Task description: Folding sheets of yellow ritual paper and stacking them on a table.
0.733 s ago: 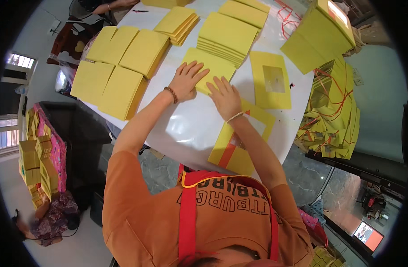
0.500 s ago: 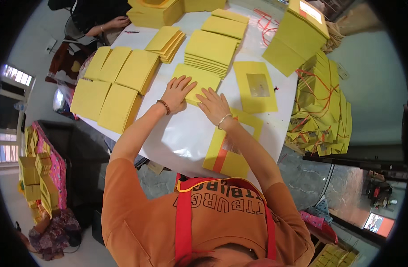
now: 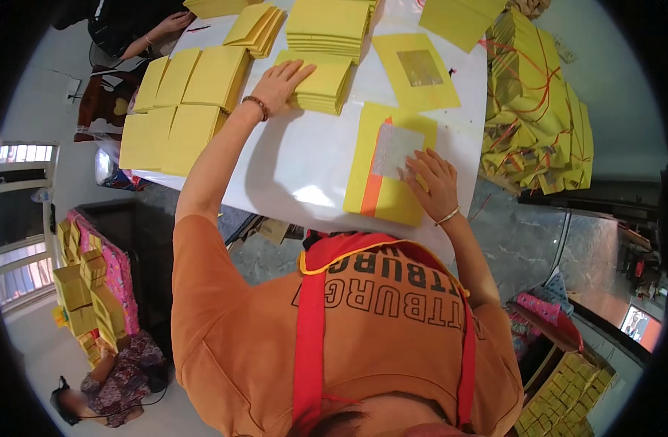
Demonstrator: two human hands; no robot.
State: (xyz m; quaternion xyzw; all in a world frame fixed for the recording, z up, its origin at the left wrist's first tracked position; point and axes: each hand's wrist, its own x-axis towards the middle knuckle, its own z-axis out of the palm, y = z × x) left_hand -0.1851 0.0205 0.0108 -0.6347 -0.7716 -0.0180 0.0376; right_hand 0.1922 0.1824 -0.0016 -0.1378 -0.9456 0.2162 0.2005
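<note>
My left hand (image 3: 278, 84) rests with its fingers spread on the left side of a small stack of folded yellow paper pieces (image 3: 325, 81). Beyond that stack, a taller pile of the same yellow pieces (image 3: 328, 28) stands close behind. Lower right, my right hand (image 3: 433, 179) is open, its fingertips on a yellow paper piece (image 3: 363, 164) that has a clear window and an orange stripe. Another yellow sheet with a window (image 3: 399, 93) lies flat just past it.
Several yellow stacks (image 3: 202, 80) fill the table's left side, and a fanned pile (image 3: 254, 29) lies behind them. Tied yellow bundles (image 3: 538, 109) are heaped at the right. One person's hand (image 3: 175, 22) shows at the far left; another person (image 3: 122, 379) is at lower left.
My right hand has left the small stack and moved right and nearer, onto the striped yellow piece. My left hand stays on the stack. The view has shifted, so the table sits higher.
</note>
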